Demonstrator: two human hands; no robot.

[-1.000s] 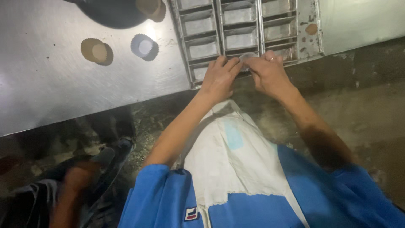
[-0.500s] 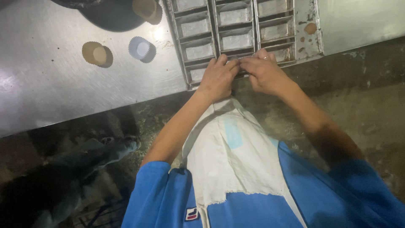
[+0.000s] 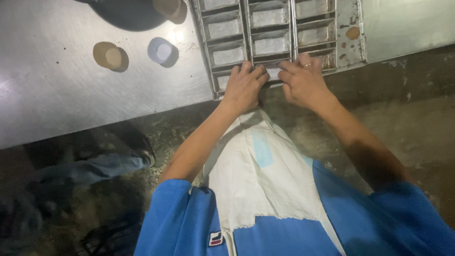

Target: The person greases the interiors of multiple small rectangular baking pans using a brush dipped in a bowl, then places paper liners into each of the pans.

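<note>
A metal tray of rectangular moulds (image 3: pixel 351 47) lies at the near edge of a steel table (image 3: pixel 71 90), several compartments holding pale blocks. My left hand (image 3: pixel 242 87) rests on the tray's near row with fingers curled over a compartment. My right hand (image 3: pixel 303 81), a ring on one finger, sits beside it on the same row, fingertips pressing at the middle compartment. What lies under the fingers is hidden. A white apron (image 3: pixel 265 175) over a blue shirt hangs below my arms.
Two fluted paper cups, one brown (image 3: pixel 111 56) and one white (image 3: pixel 163 51), sit on the table left of the tray. A dark round dish (image 3: pixel 128 14) is at the far edge. Another person's shoe and trouser leg (image 3: pixel 95 163) are on the floor, left.
Both hands stay on the tray's near row with small finger shifts. The leg on the floor at left has moved.
</note>
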